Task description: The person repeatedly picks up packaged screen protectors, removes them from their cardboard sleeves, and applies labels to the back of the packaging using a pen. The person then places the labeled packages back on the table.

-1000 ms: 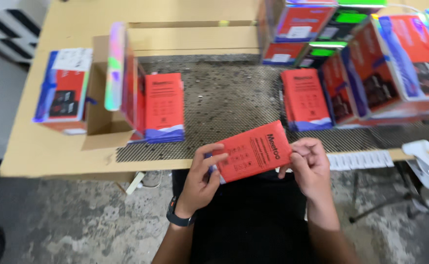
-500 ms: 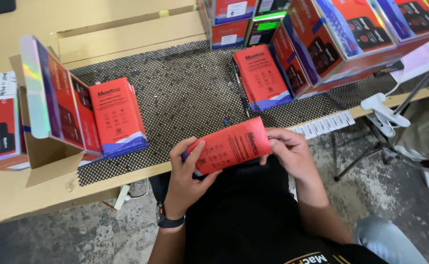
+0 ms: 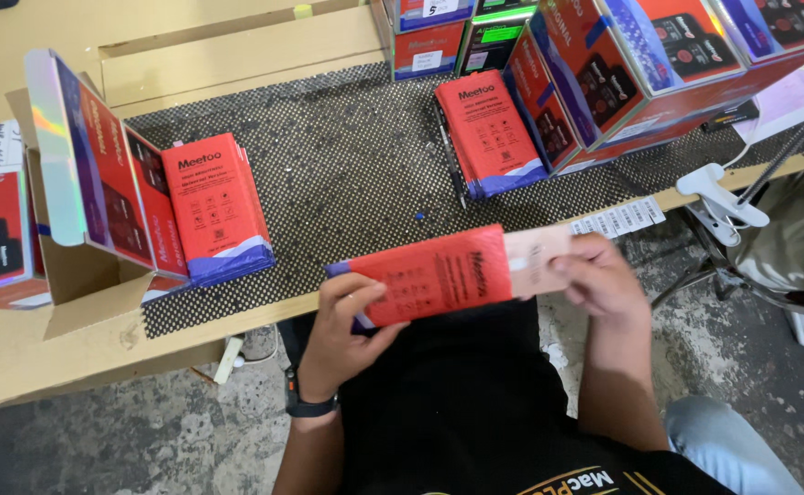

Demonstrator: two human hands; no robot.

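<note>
I hold a flat red carton (image 3: 439,272) with a purple end crosswise in front of my chest, just off the table's front edge. My left hand (image 3: 347,325) grips its purple end, thumb on top. My right hand (image 3: 594,275) pinches a pale inner piece (image 3: 535,259) that sticks out of the carton's right end. Further back on the black dotted mat (image 3: 347,174) lie two stacks of the same red cartons: one at the left (image 3: 214,206), one at the right (image 3: 489,133).
An open cardboard box (image 3: 72,275) with upright glossy packs stands at the left. Bigger red-and-blue boxes (image 3: 640,69) are piled at the back right. A white clamp (image 3: 718,197) and a strip of labels (image 3: 617,220) sit on the table's right edge. A metal stand rises at the right.
The view has shifted a little. My right hand has drawn the pale inner piece out of the carton's right end; earlier the carton looked closed.
</note>
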